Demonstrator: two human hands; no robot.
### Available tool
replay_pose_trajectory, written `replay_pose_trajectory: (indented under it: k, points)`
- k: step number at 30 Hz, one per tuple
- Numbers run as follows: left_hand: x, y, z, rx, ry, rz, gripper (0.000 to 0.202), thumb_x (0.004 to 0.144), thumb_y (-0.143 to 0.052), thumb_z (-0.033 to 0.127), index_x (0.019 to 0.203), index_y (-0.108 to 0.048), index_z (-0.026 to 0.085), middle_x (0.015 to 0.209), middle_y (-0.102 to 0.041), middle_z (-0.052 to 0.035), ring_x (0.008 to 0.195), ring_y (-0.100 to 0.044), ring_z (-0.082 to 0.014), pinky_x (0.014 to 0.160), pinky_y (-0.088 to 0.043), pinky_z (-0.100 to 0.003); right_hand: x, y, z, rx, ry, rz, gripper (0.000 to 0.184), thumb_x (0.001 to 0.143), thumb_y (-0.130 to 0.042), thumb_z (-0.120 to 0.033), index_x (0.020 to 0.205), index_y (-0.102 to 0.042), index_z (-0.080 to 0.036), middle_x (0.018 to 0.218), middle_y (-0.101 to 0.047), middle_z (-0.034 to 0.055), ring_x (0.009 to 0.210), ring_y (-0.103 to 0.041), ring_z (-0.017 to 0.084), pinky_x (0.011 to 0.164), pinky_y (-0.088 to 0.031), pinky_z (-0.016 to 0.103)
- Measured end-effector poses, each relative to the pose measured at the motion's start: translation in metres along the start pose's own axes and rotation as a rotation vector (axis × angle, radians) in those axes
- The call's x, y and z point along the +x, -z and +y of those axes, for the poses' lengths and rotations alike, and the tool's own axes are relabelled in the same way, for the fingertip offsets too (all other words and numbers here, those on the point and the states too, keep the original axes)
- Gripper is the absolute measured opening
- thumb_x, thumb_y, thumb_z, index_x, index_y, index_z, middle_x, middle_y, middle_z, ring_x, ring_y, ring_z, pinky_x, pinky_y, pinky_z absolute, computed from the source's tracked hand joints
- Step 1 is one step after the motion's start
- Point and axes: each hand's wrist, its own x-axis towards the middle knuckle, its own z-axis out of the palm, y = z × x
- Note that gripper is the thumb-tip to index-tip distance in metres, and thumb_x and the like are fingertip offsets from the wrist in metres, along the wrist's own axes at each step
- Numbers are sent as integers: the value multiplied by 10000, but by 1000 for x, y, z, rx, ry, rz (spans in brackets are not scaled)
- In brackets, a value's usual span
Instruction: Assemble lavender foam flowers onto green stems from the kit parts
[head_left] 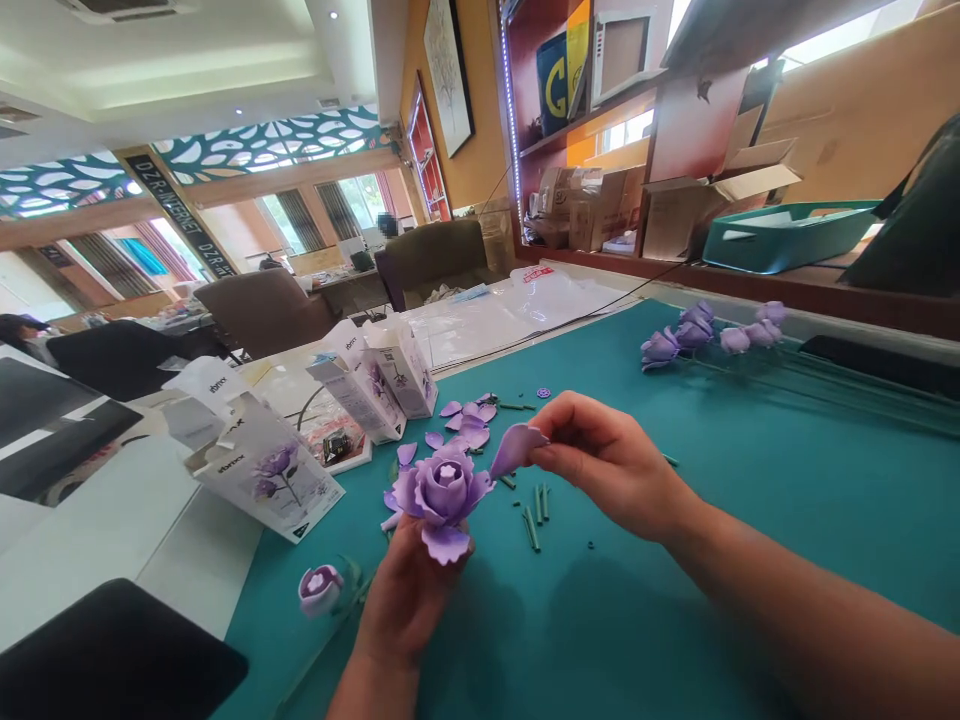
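My left hand point(412, 585) is closed around the underside of a purple toy flower point(444, 485), its bloom facing up with layered petals and a pale star-shaped centre. Between thumb and fingers of my right hand point(600, 455) is a single loose purple petal point(516, 450). The petal's tip comes close to the bloom's right side; whether they touch I cannot tell. Behind the bloom lie several loose petals point(471, 425). Short green stem pieces point(534, 520) are scattered to its right. A smaller purple bud point(321, 590) rests left of my left wrist.
Opened flower boxes point(277, 470) stand on the left, others point(405, 365) behind them. Purple flowers on long stems point(694, 330) lie at the back right of the green mat point(750, 560). A black flat object point(120, 650) is at the lower left. A teal basket point(787, 235) sits on the shelf.
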Motion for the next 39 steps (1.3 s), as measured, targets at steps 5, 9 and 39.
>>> replay_pose_trajectory:
  k: [5, 9, 39]
  points:
    - [-1, -2, 0, 9, 4, 7, 292, 547, -836, 248, 816, -722, 240, 742, -695, 11, 605, -595, -106, 562, -510, -218, -5, -5, -1, -89, -35, -163, 29, 894, -517, -221, 902, -522, -194, 847, -640, 32, 780, -607, 150, 688, -493, 301]
    - [-2, -1, 0, 17, -7, -12, 200, 587, -811, 243, 756, -703, 228, 809, -709, 7, 651, -618, -119, 596, -524, -232, -6, -9, 5, -129, -65, -213, 26, 897, -500, -216, 889, -492, -193, 826, -635, 25, 747, -591, 134, 638, -468, 269]
    - [-1, 2, -2, 49, -15, -15, 163, 594, -794, 209, 658, -644, 196, 694, -681, 17, 616, -614, -110, 574, -507, -209, -9, -14, -9, -218, 33, -49, 80, 759, -587, -110, 778, -569, -185, 739, -647, 7, 646, -598, 113, 583, -508, 234]
